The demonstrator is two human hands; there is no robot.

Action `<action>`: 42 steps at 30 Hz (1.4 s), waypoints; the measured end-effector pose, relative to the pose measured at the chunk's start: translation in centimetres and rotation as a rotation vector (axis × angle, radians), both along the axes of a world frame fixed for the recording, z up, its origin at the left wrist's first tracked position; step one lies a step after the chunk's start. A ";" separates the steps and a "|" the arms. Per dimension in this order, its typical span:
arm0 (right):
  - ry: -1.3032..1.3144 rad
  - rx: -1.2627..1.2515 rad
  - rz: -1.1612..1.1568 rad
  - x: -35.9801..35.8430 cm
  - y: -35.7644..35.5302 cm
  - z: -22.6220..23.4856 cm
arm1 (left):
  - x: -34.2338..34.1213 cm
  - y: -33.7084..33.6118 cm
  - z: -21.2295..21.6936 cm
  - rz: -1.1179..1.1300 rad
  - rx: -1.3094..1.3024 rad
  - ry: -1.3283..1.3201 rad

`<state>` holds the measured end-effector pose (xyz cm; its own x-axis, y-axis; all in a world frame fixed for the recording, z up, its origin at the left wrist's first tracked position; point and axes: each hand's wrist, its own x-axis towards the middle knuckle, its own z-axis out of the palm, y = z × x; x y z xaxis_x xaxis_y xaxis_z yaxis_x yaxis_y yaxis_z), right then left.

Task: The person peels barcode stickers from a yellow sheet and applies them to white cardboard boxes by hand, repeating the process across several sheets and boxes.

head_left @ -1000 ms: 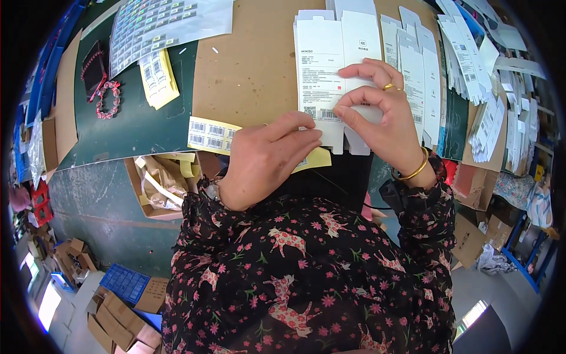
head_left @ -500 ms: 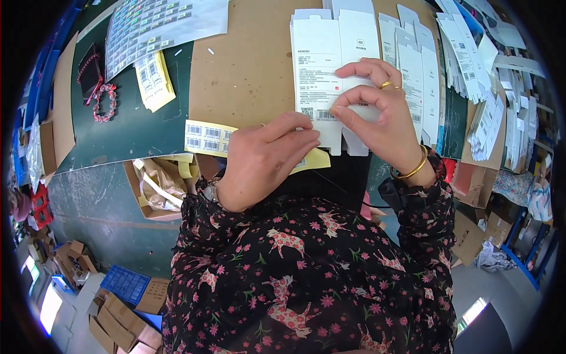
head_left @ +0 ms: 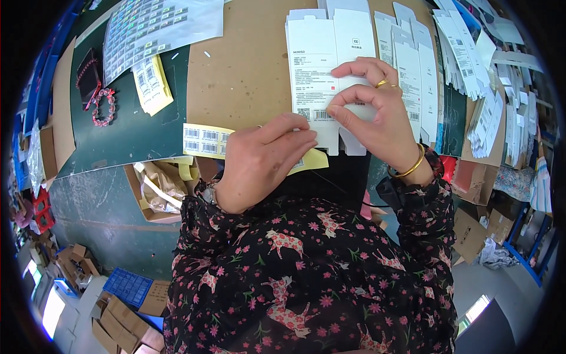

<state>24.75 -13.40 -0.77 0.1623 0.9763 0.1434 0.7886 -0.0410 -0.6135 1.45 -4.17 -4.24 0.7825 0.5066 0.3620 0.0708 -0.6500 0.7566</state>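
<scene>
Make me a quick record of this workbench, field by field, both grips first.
Left grip: over a yellow-backed label strip; exact hold hidden
Right grip: thumb tip by the barcode on a white flat carton
Surface: brown cardboard sheet on a green table
Left side: beaded bracelet, yellow label sheets
Right side: more flat cartons
Near edge: open box holding crumpled brown paper

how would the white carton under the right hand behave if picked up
The carton would probably stay fairly stiff, since it lies flat with crisp edges. Folded thin, it is likely light for its size. Its end flaps look thin, so may bend if caught.
</scene>
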 end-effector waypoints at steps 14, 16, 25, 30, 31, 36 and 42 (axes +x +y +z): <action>-0.024 0.025 -0.010 -0.4 -0.1 -0.2 | -0.1 -0.2 -0.1 0.008 0.003 -0.004; -0.027 0.027 -0.013 -0.3 -0.1 -0.3 | -0.1 -0.1 0.0 0.007 0.005 -0.002; -0.113 0.051 -0.031 -0.4 -0.1 0.0 | 0.3 0.4 1.1 -0.026 -0.028 0.055; -0.137 0.056 -0.024 -0.9 0.4 0.1 | -0.7 0.6 0.7 -0.040 -0.004 0.028; -0.145 0.045 -0.018 -0.9 0.4 0.2 | -0.9 0.5 0.5 -0.035 0.022 0.036; -0.270 0.102 -0.050 -3.0 0.4 0.6 | -1.1 -0.2 0.0 -0.050 0.128 0.042; -0.235 0.069 -0.113 -2.8 0.2 -0.4 | -1.2 -0.6 0.5 -0.019 0.135 0.034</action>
<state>21.98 -13.19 -1.12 0.2238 0.9405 0.2557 0.9024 -0.1008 -0.4189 0.26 -4.76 -3.74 0.8043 0.4400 0.3993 0.0816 -0.7474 0.6594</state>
